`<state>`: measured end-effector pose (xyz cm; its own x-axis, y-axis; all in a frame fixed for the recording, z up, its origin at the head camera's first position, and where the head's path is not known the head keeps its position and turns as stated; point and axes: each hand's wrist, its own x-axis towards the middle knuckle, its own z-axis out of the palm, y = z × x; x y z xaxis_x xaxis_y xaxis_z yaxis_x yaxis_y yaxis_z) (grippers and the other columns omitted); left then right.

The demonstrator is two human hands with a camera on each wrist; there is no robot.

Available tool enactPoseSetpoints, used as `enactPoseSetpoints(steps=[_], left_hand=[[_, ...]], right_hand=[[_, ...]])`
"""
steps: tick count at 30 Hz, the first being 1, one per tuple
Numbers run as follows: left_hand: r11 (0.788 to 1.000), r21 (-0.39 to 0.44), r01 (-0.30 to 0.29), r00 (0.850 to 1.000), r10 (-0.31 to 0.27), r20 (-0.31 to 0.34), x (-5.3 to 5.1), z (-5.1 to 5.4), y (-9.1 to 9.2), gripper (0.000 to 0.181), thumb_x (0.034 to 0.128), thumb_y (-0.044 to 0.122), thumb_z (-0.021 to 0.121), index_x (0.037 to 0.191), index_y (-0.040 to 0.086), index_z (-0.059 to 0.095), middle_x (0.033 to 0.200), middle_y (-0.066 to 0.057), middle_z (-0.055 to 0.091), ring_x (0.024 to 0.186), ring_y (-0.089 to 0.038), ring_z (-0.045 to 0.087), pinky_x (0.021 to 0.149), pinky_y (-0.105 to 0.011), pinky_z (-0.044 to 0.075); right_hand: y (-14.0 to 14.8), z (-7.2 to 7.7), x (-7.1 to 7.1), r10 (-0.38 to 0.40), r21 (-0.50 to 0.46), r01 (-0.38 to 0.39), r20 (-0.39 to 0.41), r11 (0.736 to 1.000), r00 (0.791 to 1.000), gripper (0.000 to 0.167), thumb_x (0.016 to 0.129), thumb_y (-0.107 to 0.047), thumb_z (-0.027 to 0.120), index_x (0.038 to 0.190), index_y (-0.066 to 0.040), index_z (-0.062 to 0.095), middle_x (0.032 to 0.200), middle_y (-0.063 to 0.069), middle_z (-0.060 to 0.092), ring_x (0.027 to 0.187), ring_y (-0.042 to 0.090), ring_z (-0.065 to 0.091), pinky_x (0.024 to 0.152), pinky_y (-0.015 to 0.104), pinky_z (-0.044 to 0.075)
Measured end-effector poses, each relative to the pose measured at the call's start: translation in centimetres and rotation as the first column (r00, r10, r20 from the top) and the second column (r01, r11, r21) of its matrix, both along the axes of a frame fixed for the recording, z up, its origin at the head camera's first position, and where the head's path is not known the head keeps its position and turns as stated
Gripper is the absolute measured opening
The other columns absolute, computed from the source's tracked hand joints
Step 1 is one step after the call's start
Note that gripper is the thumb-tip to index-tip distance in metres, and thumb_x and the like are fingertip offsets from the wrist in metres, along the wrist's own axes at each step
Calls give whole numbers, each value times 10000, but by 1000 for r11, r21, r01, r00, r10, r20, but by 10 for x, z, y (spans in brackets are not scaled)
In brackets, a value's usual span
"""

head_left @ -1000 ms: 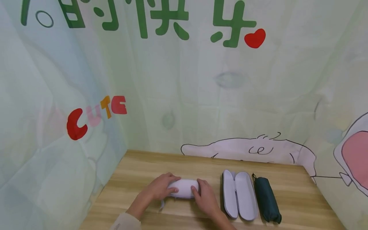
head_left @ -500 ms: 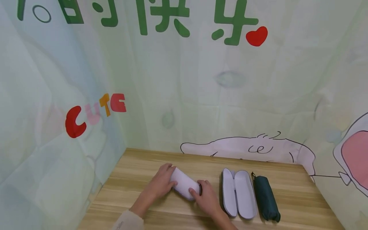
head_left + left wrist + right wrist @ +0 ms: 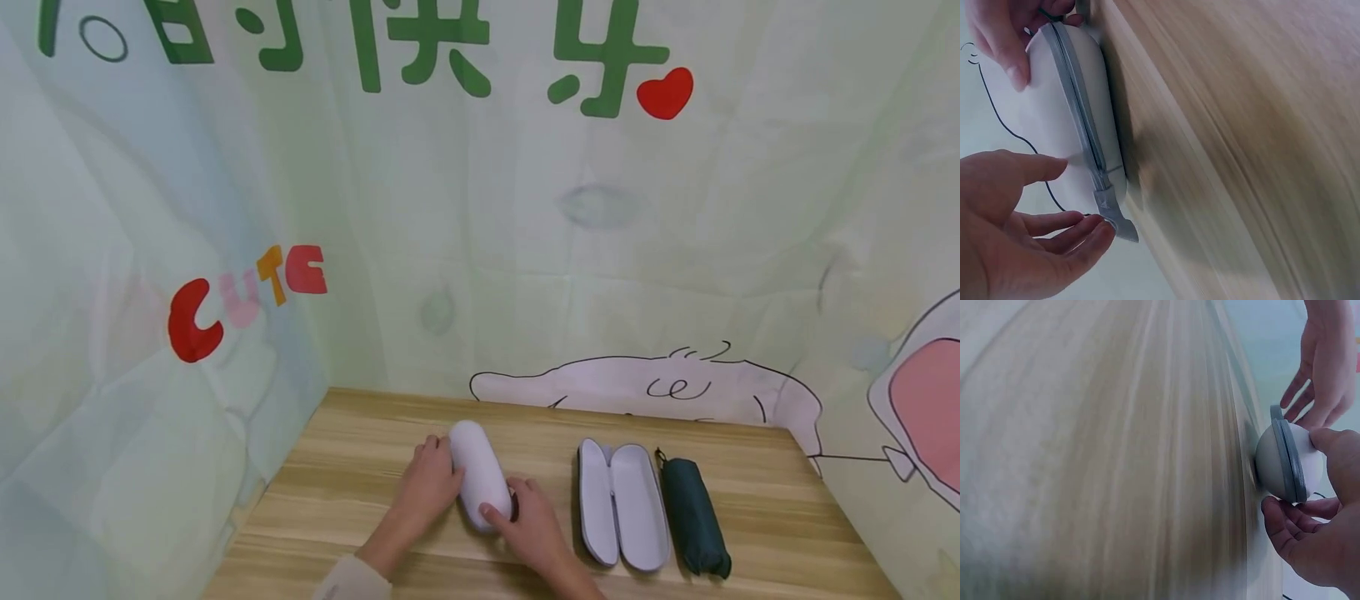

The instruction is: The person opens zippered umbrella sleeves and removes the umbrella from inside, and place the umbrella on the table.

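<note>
A white zippered glasses case (image 3: pixel 480 475) with rounded ends lies on the wooden table, slanting away from me. Its grey zipper (image 3: pixel 1079 106) runs along the side and looks closed, with a grey fabric tab (image 3: pixel 1110 212) at one end. My left hand (image 3: pixel 426 487) holds the far left side, its thumb against the shell and fingertips by the tab. At the near end, my right hand (image 3: pixel 528 525) grips the case, thumb on top and fingers around the right side. The right wrist view shows those fingers (image 3: pixel 1282 528) curled below the end.
To the right, an opened glasses case (image 3: pixel 641 508) shows two pale lavender halves. Beside it lies a dark green folded umbrella (image 3: pixel 696 517) in its sleeve, with a cord loop. A printed curtain (image 3: pixel 525 250) hangs behind and beside the wooden table (image 3: pixel 360 425).
The white case has turned clockwise from lying crosswise to pointing mostly away from me. Both hands have turned with it, keeping contact. The opened case and umbrella have stayed put.
</note>
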<state>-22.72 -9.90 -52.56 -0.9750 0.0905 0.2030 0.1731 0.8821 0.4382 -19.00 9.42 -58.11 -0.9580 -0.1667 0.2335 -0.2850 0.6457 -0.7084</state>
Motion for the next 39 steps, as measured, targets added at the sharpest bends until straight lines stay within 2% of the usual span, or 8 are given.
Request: enactPoseSetpoints(steps=[3,7,14,21,25,30,34,39], left_hand=[[1000,-12,-7,1000,7,3,1,1,5,450,959,186,747,1252,-139,640,1138,-255,643,1027,-390,635,862,-524,591],[1000,6,8,999,-8,34,0,1,12,537,1002,293,730,1269,-160,621,1149,-280,642,1031,-400,663,877,-529,589],[1000,3,-17,996,16,82,0,4,26,709,965,389,776,1354,-154,539,1210,-328,601,1058,-422,627,840,-551,584],[997,-42,-57,997,59,45,-5,5,32,680,899,360,839,1261,-131,539,1044,-290,589,995,-415,600,730,-534,589],[993,-82,-81,996,83,32,-9,8,31,618,881,299,855,1236,-104,551,1025,-271,597,976,-408,604,706,-520,593],[992,-90,-94,991,101,82,-11,10,28,597,878,281,852,1245,-91,564,1058,-284,605,1022,-443,620,731,-544,599],[993,-89,-81,988,91,125,-12,11,26,622,889,298,834,1287,-90,556,1102,-300,605,1051,-450,625,768,-550,595],[995,-63,-76,987,84,139,-14,12,23,644,887,313,842,1299,-90,554,1073,-282,584,918,-390,634,738,-523,582]], right_hand=[[-3,-2,2,25,-17,-25,1,1000,1000,634,939,-480,788,1259,51,658,970,19,599,824,110,559,698,296,504],[-10,-3,5,84,-84,-83,10,993,996,593,943,-424,802,1252,55,641,917,-14,607,769,65,559,658,257,495],[-23,-2,10,129,-128,-127,7,984,992,541,959,-349,800,1268,53,613,870,-19,589,737,77,564,622,226,477],[-36,4,12,145,-129,-144,-4,981,989,483,945,-275,796,1278,29,621,953,-11,632,829,107,595,685,255,500],[-41,5,9,185,-249,-163,67,955,980,444,964,-201,751,1294,66,623,973,21,685,808,118,657,670,261,556],[-43,5,1,160,-438,-59,196,897,967,440,996,-55,651,1359,176,558,1046,121,703,800,226,716,602,304,600],[-44,6,-5,78,-465,47,246,884,966,401,1008,-43,647,1364,132,585,1099,141,697,915,230,698,630,307,595],[-48,8,-8,45,-470,78,246,879,968,429,984,-13,664,1399,66,593,1064,113,681,909,221,680,580,311,580]])
